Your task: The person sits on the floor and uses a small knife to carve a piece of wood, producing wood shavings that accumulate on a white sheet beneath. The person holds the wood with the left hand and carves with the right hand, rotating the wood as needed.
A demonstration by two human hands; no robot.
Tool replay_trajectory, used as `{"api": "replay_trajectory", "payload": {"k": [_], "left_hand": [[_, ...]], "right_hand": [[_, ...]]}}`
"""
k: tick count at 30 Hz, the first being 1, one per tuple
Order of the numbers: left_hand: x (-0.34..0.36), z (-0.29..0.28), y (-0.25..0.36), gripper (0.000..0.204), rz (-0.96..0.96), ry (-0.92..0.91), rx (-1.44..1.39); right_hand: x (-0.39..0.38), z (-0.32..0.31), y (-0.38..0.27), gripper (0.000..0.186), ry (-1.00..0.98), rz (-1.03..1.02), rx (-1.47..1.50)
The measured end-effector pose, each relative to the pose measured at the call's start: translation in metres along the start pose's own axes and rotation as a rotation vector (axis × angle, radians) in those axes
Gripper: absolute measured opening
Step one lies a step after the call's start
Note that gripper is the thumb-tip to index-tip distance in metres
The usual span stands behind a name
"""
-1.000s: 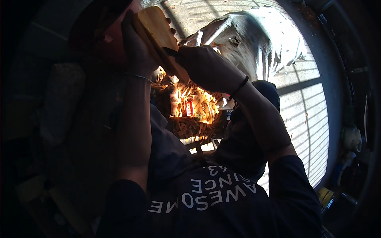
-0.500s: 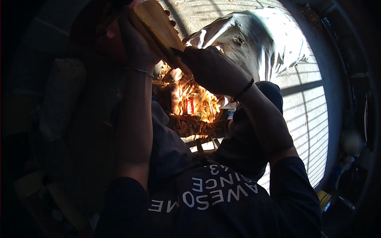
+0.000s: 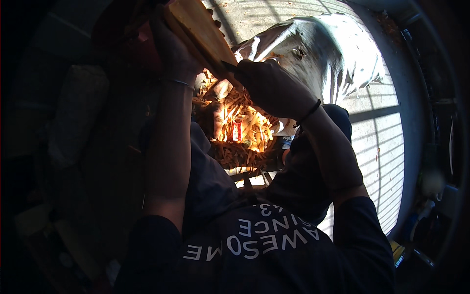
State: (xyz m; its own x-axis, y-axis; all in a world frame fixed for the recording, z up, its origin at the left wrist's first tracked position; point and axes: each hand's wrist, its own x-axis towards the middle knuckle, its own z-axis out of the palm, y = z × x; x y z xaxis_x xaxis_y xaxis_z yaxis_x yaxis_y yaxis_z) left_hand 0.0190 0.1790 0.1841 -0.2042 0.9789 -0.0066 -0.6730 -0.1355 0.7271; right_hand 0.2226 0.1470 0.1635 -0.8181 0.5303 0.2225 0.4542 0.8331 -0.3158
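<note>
A pale, thick block of wood [image 3: 199, 30] slants down to the right in front of me. My left hand [image 3: 171, 51] wraps it from the left, with fingertips showing past its far right edge. My right hand [image 3: 276, 85] is closed on a knife [image 3: 229, 67], whose handle is hidden in the fist. The short dark blade points left, at the right edge of the block near its lower end. Curled wood shavings [image 3: 257, 128] lie in a heap below both hands, between my legs. A small red and white packet [image 3: 237, 131] rests among them.
A large whitish sack [image 3: 338, 49] lies on the sunlit floor at the far right. On the dark left side stands a pale bundle [image 3: 81, 112], and a reddish container [image 3: 147, 46] is behind my left hand. Various items line the shaded right edge.
My right hand and the knife have shifted slightly to the right. The block's lower end has moved a little right too, and my left hand keeps its hold.
</note>
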Motion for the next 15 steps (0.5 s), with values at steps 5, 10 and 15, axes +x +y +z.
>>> {"api": "replay_trajectory", "payload": {"k": [5,10,15], "left_hand": [[-0.0029,0.0013,-0.0007,0.079,0.016,0.017,0.01],[-0.0037,0.0065,0.0059,0.077,0.127,-0.006,0.043],[-0.004,0.0074,0.0068,0.071,0.209,0.032,0.119]], "right_hand": [[-0.0008,-0.0005,-0.0019,0.025,0.031,0.006,0.038],[-0.0052,0.0029,-0.0028,0.024,0.014,0.026,0.065],[-0.0057,0.0019,-0.0018,0.023,-0.021,0.061,0.088]]}}
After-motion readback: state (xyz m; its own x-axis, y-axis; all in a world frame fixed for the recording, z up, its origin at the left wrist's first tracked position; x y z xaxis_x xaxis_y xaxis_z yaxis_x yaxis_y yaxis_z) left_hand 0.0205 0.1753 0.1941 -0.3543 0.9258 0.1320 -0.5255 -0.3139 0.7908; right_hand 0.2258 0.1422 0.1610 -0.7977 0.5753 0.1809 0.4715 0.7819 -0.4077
